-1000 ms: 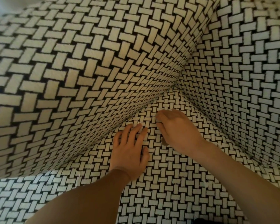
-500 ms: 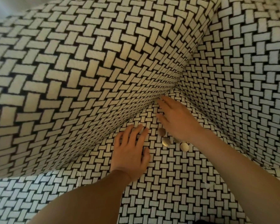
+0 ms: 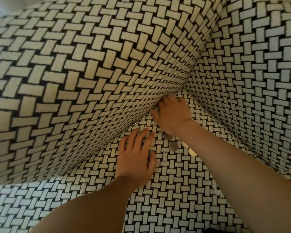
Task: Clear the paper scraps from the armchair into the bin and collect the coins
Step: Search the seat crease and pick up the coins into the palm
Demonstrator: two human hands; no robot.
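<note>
Reaching into the back corner of the armchair [image 3: 175, 195] seat, the right hand [image 3: 172, 115] has its fingertips tucked under the edge of the big cushion [image 3: 91, 73], so I cannot tell whether they grip anything; its thumb sticks out to the left. The left hand [image 3: 135, 157] lies flat on the seat, fingers spread, its fingertips close to the cushion's lower edge. At least 3 coins [image 3: 173, 146] lie on the seat between the 2 hands, just beside the right wrist, 1 partly hidden by it.
</note>
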